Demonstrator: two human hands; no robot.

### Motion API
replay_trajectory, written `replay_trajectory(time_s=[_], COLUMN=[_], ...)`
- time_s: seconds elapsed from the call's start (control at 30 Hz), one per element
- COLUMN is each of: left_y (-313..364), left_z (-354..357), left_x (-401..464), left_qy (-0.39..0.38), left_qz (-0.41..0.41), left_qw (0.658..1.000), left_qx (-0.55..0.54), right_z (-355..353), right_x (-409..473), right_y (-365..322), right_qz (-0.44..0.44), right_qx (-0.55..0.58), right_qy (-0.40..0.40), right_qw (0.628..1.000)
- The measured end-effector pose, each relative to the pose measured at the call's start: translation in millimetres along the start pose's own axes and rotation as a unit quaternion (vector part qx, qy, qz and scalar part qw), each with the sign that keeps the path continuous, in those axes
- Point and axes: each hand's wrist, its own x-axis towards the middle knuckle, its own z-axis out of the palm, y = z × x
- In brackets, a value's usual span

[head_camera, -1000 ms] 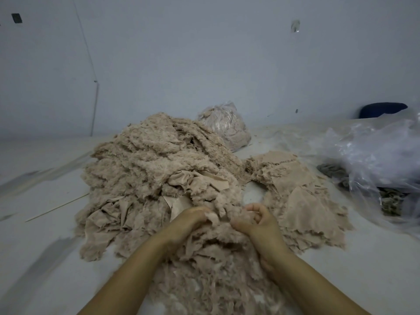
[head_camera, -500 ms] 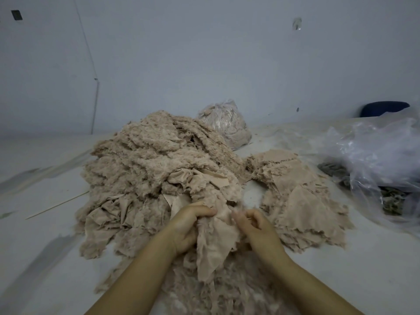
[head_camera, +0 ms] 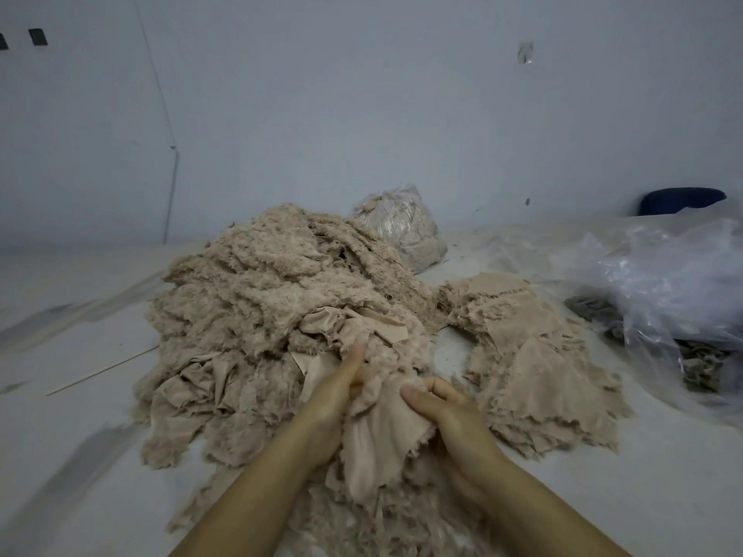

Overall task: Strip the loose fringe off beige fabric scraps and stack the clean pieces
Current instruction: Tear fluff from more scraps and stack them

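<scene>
Pale floor (head_camera: 603, 496); limp frayed beige scrap (head_camera: 374, 444) between hands (head_camera: 398, 404).

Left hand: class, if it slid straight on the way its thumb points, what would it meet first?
Probably the big heap of fringed beige scraps right ahead of the left hand; depth is unclear, but nothing else intervenes.

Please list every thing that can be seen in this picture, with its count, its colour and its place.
Fringed scrap heap: one, beige, centre-left on the floor.
Clean piece stack: one, beige, right of the heap.
Held scrap: one, beige, between both hands, hanging down.
Loose fringe: one patch, beige, under the forearms.
Tied plastic bag: one, clear with beige filling, behind the heap.
Loose plastic sheeting: one, clear, far right, over dark scraps.
Thin stick: one, pale, on the floor at left.
Blue object: one, dark blue, by the wall at right.
Left hand: one, gripping the scrap's upper edge.
Right hand: one, grip on the scrap's right edge.
</scene>
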Motion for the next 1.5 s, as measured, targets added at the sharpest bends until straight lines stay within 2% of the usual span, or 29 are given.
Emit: replay_trajectory(time_s=[0.07, 0.17, 0.23, 0.33, 0.43, 0.47, 0.53, 0.63, 0.7, 0.8, 0.83, 0.93, 1.0, 1.03, 1.1, 1.17, 1.2, 1.23, 1.33, 1.43, 1.5], left_y=[-5, -9, -9, -6, -3, -1, 2, 4, 4, 5, 4, 2, 2, 1, -1, -3, -4, -4, -2, 0, 0], left_z=[0, 5, 2, -5, -6, -6, -8, -12, -15, -20, -23, -27, -22, -19, -9, 2, 7, 9, 11, 7, 8], left_x=[-3, -3, 4, 6, 5, 5, 1, -4, -4, -5, -6, -3, -1, 0, 2, 1, 1, 2, 5, 7, 7], left_qy=[-0.027, -0.006, 0.038, 0.066, 0.074, 0.063, -0.007, -0.114, -0.135, -0.144, -0.143, -0.129, -0.097, -0.085, -0.079, -0.065, -0.049, -0.031, 0.031, 0.078, 0.059], left_qz=[0.005, 0.015, 0.025, 0.07, 0.115, 0.109, 0.058, -0.005, -0.027, -0.029, -0.02, 0.011, 0.026, 0.033, 0.055, 0.073, 0.082, 0.097, 0.147, 0.158, 0.188], left_qw=[0.999, 0.999, 0.998, 0.993, 0.974, 0.977, 0.988, 0.978, 0.973, 0.95, 0.951, 0.981, 0.992, 0.994, 0.992, 0.992, 0.992, 0.992, 0.988, 0.984, 0.978], left_qx=[0.045, -0.041, -0.044, 0.068, 0.18, 0.173, 0.143, 0.174, 0.188, 0.274, 0.274, 0.144, 0.077, 0.065, 0.076, 0.083, 0.079, 0.068, 0.044, 0.03, 0.069], right_z=[4, 7, 6, 3, 3, 4, 5, 3, -1, -15, -20, -22, -18, -16, -7, 5, 10, 11, 2, -5, -5], right_x=[2, 3, 3, 3, 2, 2, 3, 5, 6, 12, 15, 16, 13, 11, 4, -2, -3, -4, -1, 1, 0], right_y=[3, 9, 10, 7, 7, 8, 8, 10, 12, 9, 8, 7, 7, 5, -1, -2, 1, 4, 3, -1, -5], right_qz=[-0.019, -0.026, -0.027, -0.039, -0.047, -0.05, -0.064, -0.086, -0.093, -0.097, -0.093, -0.065, -0.096, -0.121, -0.113, -0.019, 0.0, -0.014, -0.073, -0.058, -0.046], right_qx=[0.0, -0.027, -0.061, -0.108, -0.116, -0.116, -0.111, -0.107, -0.123, -0.123, -0.13, -0.258, -0.349, -0.358, -0.327, -0.249, -0.195, -0.162, -0.159, -0.111, -0.157], right_qy=[0.011, 0.032, 0.043, 0.052, 0.052, 0.053, 0.05, 0.025, 0.024, 0.082, 0.092, 0.058, 0.109, 0.139, 0.121, 0.052, 0.029, 0.036, 0.121, 0.094, 0.062], right_qw=[1.0, 0.999, 0.997, 0.992, 0.991, 0.991, 0.99, 0.99, 0.988, 0.984, 0.983, 0.962, 0.926, 0.915, 0.93, 0.967, 0.98, 0.986, 0.977, 0.988, 0.985])
